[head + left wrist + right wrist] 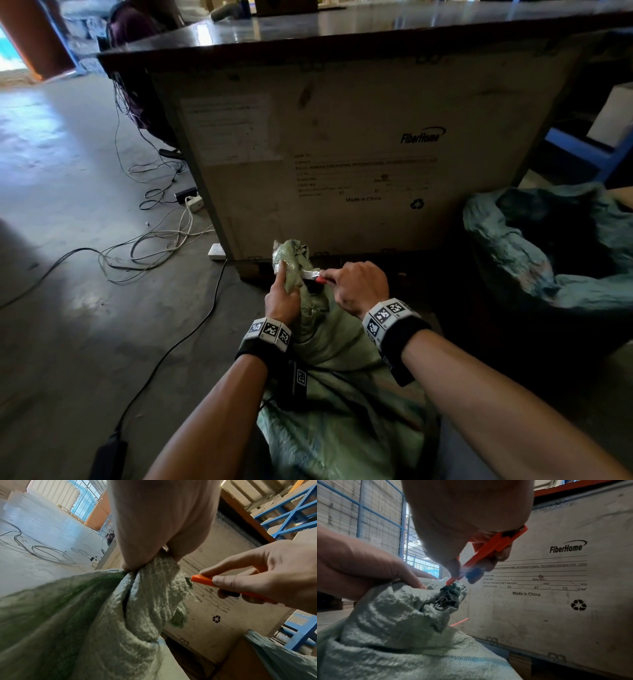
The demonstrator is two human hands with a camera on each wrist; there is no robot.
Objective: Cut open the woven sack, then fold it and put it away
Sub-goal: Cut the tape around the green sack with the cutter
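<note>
- Plywood crate (359,154), printed "FiberHome" and "Made in China": stands on the concrete floor (68,240) at 12 o'clock from the person; a dark desk (342,31) top lies over it.
- Teal sack (534,246), mouth open and crumpled: at 2 o'clock, beside the crate.
- Green woven sack (329,387): lies on the floor at 6 o'clock, between the forearms; its gathered, bunched neck rises toward the crate's lower edge.
- Loose cables (154,243) and a white power strip (216,251): on the floor at 10 o'clock, by the crate's corner.
- Left hand (281,297): fingers closed around the sack's neck, index finger stretched up along the fabric.
- Right hand (359,286): fingers curled round an orange utility knife (204,580), thumb on the handle.
- Knife blade (310,273): tip meets the bunched neck at 3 o'clock of the left hand; frayed strands (448,599) show there.
- Wristbands (387,317) with black-and-white markers: one on each wrist.
</note>
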